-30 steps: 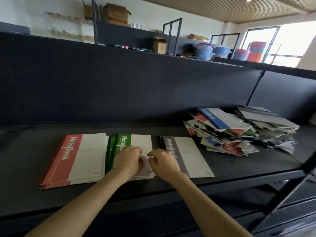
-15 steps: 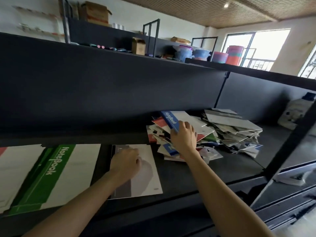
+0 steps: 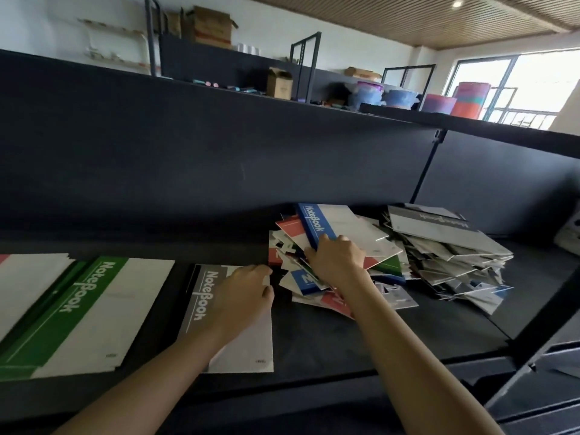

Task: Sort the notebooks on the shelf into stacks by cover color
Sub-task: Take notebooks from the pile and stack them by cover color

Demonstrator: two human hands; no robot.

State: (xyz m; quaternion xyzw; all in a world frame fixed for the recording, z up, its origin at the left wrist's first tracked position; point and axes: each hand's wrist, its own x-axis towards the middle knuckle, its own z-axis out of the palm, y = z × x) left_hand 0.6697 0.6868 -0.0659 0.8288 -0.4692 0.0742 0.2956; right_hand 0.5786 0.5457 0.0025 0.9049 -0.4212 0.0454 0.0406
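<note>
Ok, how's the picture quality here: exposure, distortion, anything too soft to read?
Head view: the window is blown out white; the shelf is dim, yet lettering on the blue notebook reads clearly; wide-angle distortion bows the shelf's edges.

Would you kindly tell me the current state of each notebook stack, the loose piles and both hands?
green stack: flat, green-banded cover up, untouched.
grey notebook: flat on the shelf, under the left hand.
blue notebook: tilted atop the mixed pile, gripped at its spine.
mixed pile: jumbled, unsorted.
grey-topped heap: messy, grey-banded cover on top.
left hand: rests on the grey notebook.
right hand: grips the blue notebook.
</note>
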